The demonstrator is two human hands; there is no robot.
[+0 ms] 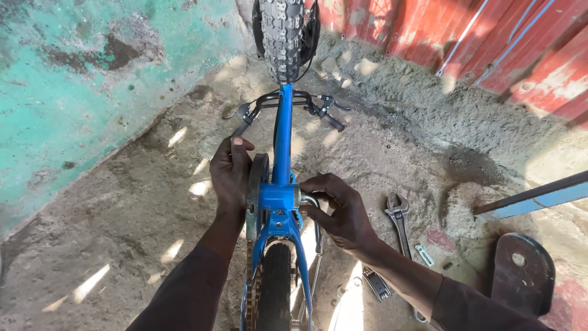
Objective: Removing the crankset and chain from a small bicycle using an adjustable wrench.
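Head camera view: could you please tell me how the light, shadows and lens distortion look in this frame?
Head view: dappled sunlight speckles the concrete ground, with a glaring patch beside the rear tyre; the left hand and right hand on the blue bicycle frame are shaded but sharp; the wide lens bows the red metal wall and stretches the edges; the adjustable wrench is in focus.
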